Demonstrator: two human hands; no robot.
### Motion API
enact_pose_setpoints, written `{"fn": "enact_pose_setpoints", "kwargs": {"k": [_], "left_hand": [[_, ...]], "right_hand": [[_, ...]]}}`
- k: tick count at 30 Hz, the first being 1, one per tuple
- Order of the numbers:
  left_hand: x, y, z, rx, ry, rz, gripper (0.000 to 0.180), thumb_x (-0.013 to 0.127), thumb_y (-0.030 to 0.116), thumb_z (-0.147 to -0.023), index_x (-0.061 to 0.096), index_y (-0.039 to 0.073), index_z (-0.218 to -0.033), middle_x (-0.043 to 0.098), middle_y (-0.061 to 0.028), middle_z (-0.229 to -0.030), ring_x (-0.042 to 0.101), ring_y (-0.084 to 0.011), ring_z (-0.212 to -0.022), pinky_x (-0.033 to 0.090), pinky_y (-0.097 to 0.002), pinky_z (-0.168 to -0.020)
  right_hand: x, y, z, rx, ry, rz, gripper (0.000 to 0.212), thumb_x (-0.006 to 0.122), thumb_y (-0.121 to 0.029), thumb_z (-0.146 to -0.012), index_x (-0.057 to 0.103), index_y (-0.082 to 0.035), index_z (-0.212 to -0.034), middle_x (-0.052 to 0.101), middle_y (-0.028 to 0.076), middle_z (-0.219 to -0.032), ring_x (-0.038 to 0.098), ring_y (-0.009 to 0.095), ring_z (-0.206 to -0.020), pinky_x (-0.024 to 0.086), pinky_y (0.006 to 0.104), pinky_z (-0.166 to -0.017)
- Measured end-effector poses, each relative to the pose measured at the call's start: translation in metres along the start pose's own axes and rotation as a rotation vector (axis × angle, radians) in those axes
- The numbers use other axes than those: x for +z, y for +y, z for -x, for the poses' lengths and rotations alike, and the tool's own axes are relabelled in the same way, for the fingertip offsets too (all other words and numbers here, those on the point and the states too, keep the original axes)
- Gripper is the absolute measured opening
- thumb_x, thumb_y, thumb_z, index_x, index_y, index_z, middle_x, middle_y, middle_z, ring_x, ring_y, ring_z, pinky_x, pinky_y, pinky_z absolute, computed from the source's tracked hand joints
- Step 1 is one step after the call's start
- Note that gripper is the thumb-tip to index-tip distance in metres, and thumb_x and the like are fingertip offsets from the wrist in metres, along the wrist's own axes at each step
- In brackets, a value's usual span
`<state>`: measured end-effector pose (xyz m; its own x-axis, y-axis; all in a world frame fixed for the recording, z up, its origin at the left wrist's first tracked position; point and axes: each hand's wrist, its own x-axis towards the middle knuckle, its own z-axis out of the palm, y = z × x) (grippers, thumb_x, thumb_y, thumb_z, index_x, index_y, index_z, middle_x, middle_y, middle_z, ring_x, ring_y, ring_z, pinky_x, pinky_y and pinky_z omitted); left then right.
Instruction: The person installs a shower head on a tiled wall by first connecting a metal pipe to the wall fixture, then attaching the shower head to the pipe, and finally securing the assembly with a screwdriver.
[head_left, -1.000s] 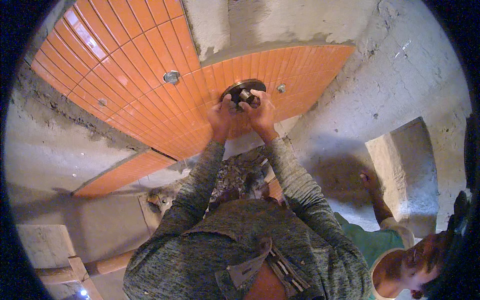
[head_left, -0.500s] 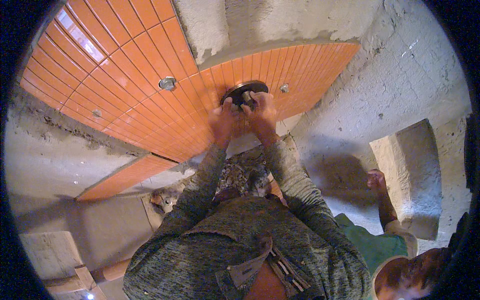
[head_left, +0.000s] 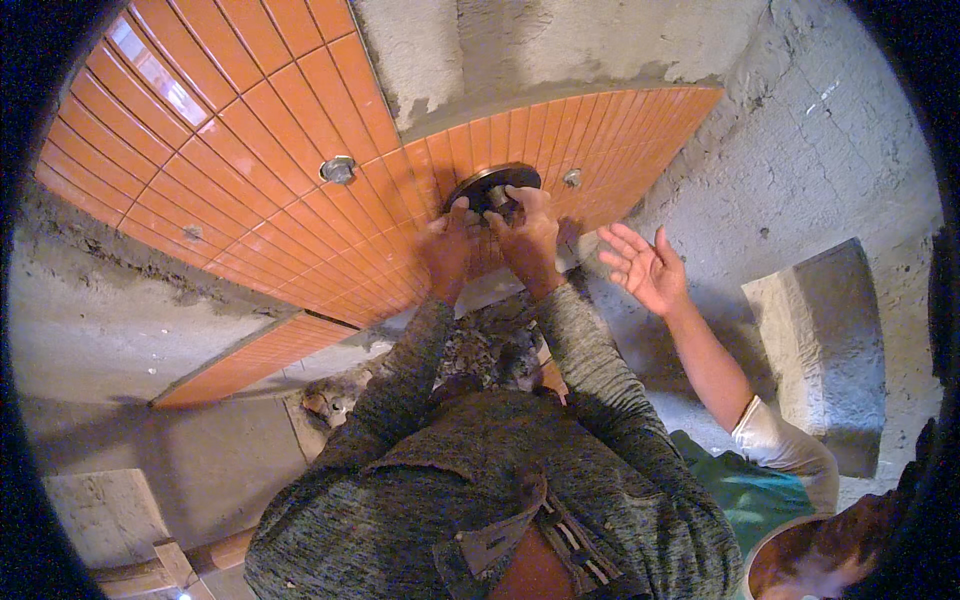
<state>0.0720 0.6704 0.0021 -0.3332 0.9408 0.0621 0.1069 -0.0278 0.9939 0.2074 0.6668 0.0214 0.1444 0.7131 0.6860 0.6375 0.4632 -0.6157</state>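
Note:
A dark round disc (head_left: 475, 187) with a thin, shiny, brassy rim lies against the orange tiled wall (head_left: 290, 130). At its lower left edge, my left hand (head_left: 447, 247) grips it with the thumb on its face. My right hand (head_left: 530, 235) closes around a small metal piece (head_left: 499, 197) at the disc's middle, one finger bent over it. What the disc covers is hidden, and its exact kind does not show.
Metal fittings stick out of the tiles: one (head_left: 338, 170) left of the disc, another (head_left: 572, 178) to its right. At the right, a co-worker's open hand (head_left: 650, 270) reaches in beside my right forearm. Rough plaster (head_left: 800, 150) borders the tiles, and a recess (head_left: 820, 350) opens lower right.
The co-worker's arm has swung up and left, and the hand has opened near the wall. My hands stay at the disc with only slight movement.

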Motion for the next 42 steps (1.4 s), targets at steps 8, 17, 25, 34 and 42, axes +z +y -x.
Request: {"fn": "enact_pose_setpoints", "kwargs": {"k": [8, 17, 25, 34, 42], "left_hand": [[-0.004, 0.012, 0.002, -0.093, -0.064, 0.106, 0.052, 0.069, 0.046, -0.096, 0.075, -0.005, -0.088, 0.074, -0.009, -0.079, 0.068, -0.016, -0.067, 0.055, -0.0309, -0.064], [-0.001, 0.0, -0.003, -0.076, -0.107, 0.23, 0.052, 0.066, 0.047, -0.098, 0.075, -0.004, -0.088, 0.073, -0.0076, -0.079, 0.068, -0.0162, -0.068, 0.054, -0.0286, -0.062], [0.001, -0.011, -0.009, -0.078, -0.063, 0.163, 0.051, 0.066, 0.046, -0.098, 0.075, -0.002, -0.082, 0.071, -0.0062, -0.071, 0.064, -0.0142, -0.063, 0.051, -0.0308, -0.062], [0.0, -0.001, 0.0, -0.008, -0.01, 0.035, 0.048, 0.067, 0.044, -0.097, 0.075, 0.0, -0.079, 0.068, -0.0036, -0.068, 0.057, -0.0113, -0.06, 0.047, -0.0307, -0.059], [0.002, -0.012, -0.007, -0.031, -0.035, 0.103, 0.048, 0.067, 0.045, -0.097, 0.075, -0.002, -0.091, 0.074, -0.0063, -0.081, 0.065, -0.0144, -0.069, 0.052, -0.0308, -0.066]], "right_hand": [[0.001, 0.004, -0.002, -0.051, 0.002, 0.055, 0.047, 0.084, -0.01, -0.072, 0.066, -0.008, -0.115, 0.064, 0.014, -0.11, 0.062, 0.036, -0.105, 0.052, 0.0432, -0.09], [0.004, 0.0, -0.005, -0.063, 0.019, 0.047, 0.049, 0.085, -0.016, -0.075, 0.064, -0.007, -0.118, 0.064, 0.015, -0.111, 0.061, 0.036, -0.106, 0.052, 0.0445, -0.09], [0.008, 0.007, -0.004, -0.149, 0.017, 0.151, 0.05, 0.086, -0.023, -0.076, 0.065, -0.005, -0.117, 0.067, 0.015, -0.111, 0.063, 0.036, -0.105, 0.054, 0.0448, -0.088], [0.0, 0.001, -0.006, -0.087, -0.005, 0.139, 0.05, 0.087, -0.025, -0.075, 0.066, -0.007, -0.116, 0.068, 0.014, -0.108, 0.066, 0.036, -0.1, 0.056, 0.0451, -0.083], [-0.002, 0.006, -0.008, 0.029, -0.06, 0.015, 0.059, 0.086, -0.032, -0.077, 0.063, -0.008, -0.125, 0.067, 0.017, -0.116, 0.067, 0.037, -0.103, 0.055, 0.045, -0.087]]}}
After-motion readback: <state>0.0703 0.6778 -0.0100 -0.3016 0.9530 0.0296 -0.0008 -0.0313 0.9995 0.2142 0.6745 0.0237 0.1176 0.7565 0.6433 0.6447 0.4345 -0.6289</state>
